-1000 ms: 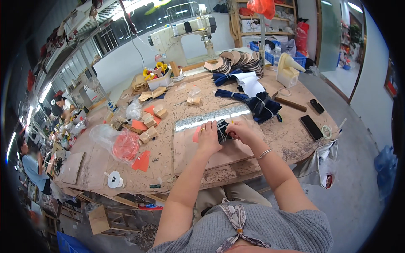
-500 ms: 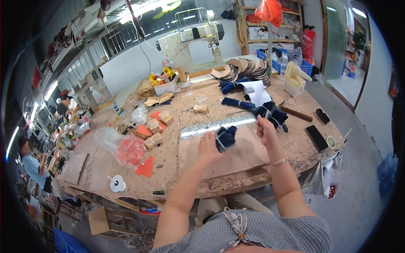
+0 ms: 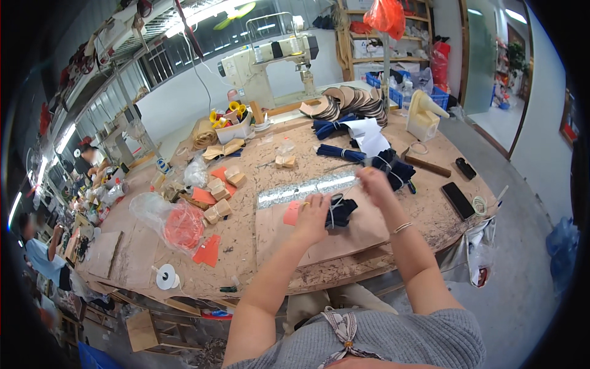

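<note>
My left hand (image 3: 312,218) is closed on the left end of a small dark navy bundle (image 3: 344,213), which has a pale tie around it. The bundle rests over a flat tan board (image 3: 326,243) with a shiny grey strip at its far edge. An orange-red piece (image 3: 291,213) lies by the left hand's outer side. My right hand (image 3: 375,183) is raised to the right of the bundle with its fingers drawn together; whatever it pinches is too small to make out. Beyond it lies a larger tied navy bundle (image 3: 394,167).
To the right lie a hammer (image 3: 427,165), a phone (image 3: 458,200) and a black tool (image 3: 465,168). Tan block-like bundles (image 3: 216,211), a clear bag with red contents (image 3: 183,225) and a white spool (image 3: 167,277) are at left. A sewing machine (image 3: 261,64) stands behind.
Both hands and the navy bundle have shifted slightly within the view. The right hand has moved left toward the bundle. The orange-red piece now shows beside the left hand.
</note>
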Motion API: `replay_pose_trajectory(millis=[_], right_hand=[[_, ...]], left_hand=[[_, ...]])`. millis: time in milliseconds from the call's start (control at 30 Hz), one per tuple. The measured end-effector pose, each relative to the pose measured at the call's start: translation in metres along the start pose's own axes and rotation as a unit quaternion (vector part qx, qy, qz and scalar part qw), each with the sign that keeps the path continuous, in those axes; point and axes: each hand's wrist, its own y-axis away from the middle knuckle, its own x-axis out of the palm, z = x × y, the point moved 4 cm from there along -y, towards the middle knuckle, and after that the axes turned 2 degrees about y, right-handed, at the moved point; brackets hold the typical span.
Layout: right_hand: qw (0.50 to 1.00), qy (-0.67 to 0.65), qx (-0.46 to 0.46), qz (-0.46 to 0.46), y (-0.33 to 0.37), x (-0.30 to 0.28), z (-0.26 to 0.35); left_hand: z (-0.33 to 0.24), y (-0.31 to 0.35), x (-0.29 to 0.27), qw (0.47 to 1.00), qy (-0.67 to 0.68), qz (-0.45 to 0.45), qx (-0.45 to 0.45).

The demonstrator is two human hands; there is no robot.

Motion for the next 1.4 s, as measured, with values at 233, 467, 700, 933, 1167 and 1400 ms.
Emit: replay_pose_trajectory(millis=[233,467,700,933,1167,1400], right_hand=[[0.902,-0.398,-0.088,-0.146,-0.055,-0.030,0.033],[0.979,0.123,-0.070,-0.148,0.016,-0.019,0.011],[0.878,0.449,-0.164,0.040,0.066,0.058,-0.019],[0.868,0.455,-0.153,0.128,0.064,0.076,-0.011],[0.948,-0.187,0.181,0.181,0.053,0.040,-0.037],[0.944,-0.329,0.021,0.000,-0.012,-0.089,0.012]], left_hand=[[0.001,0.008,0.012,0.998,-0.034,-0.046,0.008],[0.011,0.004,0.012,0.995,0.022,-0.046,-0.083],[0.007,0.011,0.022,0.992,-0.045,-0.090,-0.082],[0.008,0.015,0.019,0.991,-0.026,-0.104,-0.085],[0.014,0.010,0.007,0.994,0.022,-0.068,-0.080],[0.018,0.009,-0.001,0.999,0.001,0.033,-0.026]])
